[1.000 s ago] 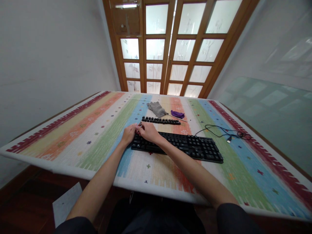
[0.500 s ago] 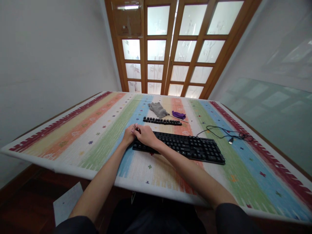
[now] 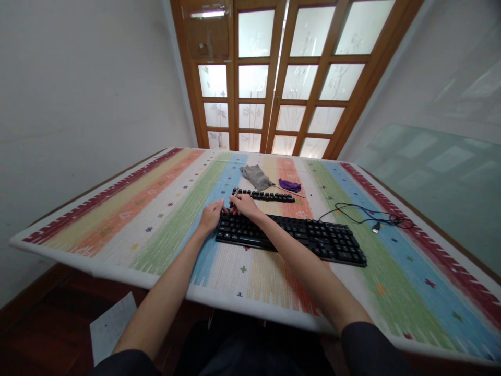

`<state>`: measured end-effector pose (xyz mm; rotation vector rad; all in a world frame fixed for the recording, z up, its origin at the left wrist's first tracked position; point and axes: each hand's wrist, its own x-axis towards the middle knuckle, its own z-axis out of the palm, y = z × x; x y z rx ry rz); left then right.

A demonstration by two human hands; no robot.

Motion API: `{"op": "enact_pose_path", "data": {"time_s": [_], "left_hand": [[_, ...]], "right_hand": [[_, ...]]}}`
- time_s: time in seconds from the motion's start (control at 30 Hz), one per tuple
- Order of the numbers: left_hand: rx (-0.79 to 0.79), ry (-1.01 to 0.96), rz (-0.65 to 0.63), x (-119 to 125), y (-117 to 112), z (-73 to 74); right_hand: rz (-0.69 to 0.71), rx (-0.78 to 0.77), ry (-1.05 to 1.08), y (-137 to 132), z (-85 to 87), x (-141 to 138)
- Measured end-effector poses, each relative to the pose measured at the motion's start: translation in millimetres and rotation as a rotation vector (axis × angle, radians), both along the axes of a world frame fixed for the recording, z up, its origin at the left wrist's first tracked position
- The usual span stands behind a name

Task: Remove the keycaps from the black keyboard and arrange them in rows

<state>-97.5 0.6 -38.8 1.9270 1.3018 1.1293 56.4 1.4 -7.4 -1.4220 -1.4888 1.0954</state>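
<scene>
A black keyboard [image 3: 301,233] lies on the patterned tablecloth. At its back left corner is my left hand [image 3: 212,216], fingers curled in against the corner and thumb up. My right hand [image 3: 246,206] is just beside it, over the back edge of the keyboard, with its fingers pinched together. A small thin tool [image 3: 236,192] sticks up from the right fingertips; its kind is too small to make out. Behind the keyboard stands a row of loose black keycaps [image 3: 270,196], its left end close to my right fingers.
Behind the keycaps lie a grey cloth glove [image 3: 256,177], a purple cloth [image 3: 290,185] and a thin rod [image 3: 291,191]. The keyboard's cable [image 3: 354,208] coils to the right, its USB plug [image 3: 376,227] on the cloth. Wooden glass-paned doors [image 3: 270,78] stand beyond the table.
My right hand has moved right and slightly back, away from my left hand, with the small tool. The left hand remains at the keyboard corner. The view has shifted slightly.
</scene>
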Motion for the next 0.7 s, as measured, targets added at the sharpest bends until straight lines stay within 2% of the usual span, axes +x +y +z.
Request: {"op": "enact_pose_path", "data": {"time_s": [0.27, 0.5, 0.7], "left_hand": [[0.002, -0.015, -0.032, -0.1, 0.1, 2.0], [0.016, -0.1, -0.082, 1.0, -5.4, 5.5], [0.051, -0.104, -0.144, -1.6, -8.1, 8.2]], "right_hand": [[0.046, 0.144, 0.039, -7.5, 4.5, 14.4], [0.053, 0.265, 0.156, -16.3, 4.6, 23.2], [0.042, 0.32, 0.14, -23.5, 3.4, 31.2]]}}
